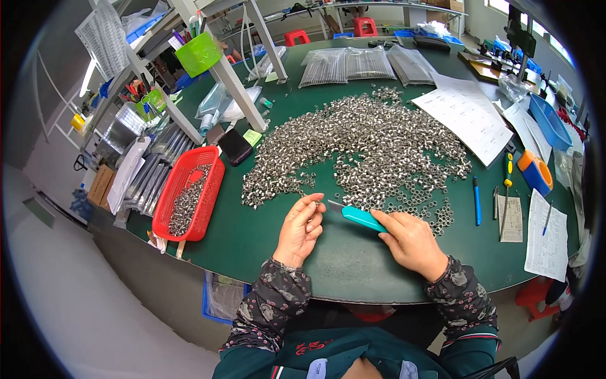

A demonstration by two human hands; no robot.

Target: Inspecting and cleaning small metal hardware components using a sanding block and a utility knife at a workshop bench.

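My right hand (pixel 413 241) is wrapped round a teal utility knife (pixel 362 218). Its bare blade (pixel 335 206) points left toward my other hand. My left hand (pixel 302 228) is closed in a pinch, thumb against fingers, just left of the blade tip; whatever small thing sits between the fingertips is too small to make out. Beyond both hands, a wide heap of small silvery metal rings (pixel 353 136) spreads over the green table (pixel 341 268). Some rings lie loose at the heap's near right edge, close to my right hand.
At left stands a red plastic basket (pixel 217 183) with more metal parts inside. A dark wallet-like case (pixel 235 147) lies beside it. To the right are paper sheets (pixel 470 123), a blue pen (pixel 477 201), a yellow-handled screwdriver (pixel 507 170) and an orange-and-blue tape dispenser (pixel 535 172). Bagged tubes (pixel 347 66) lie at the back.
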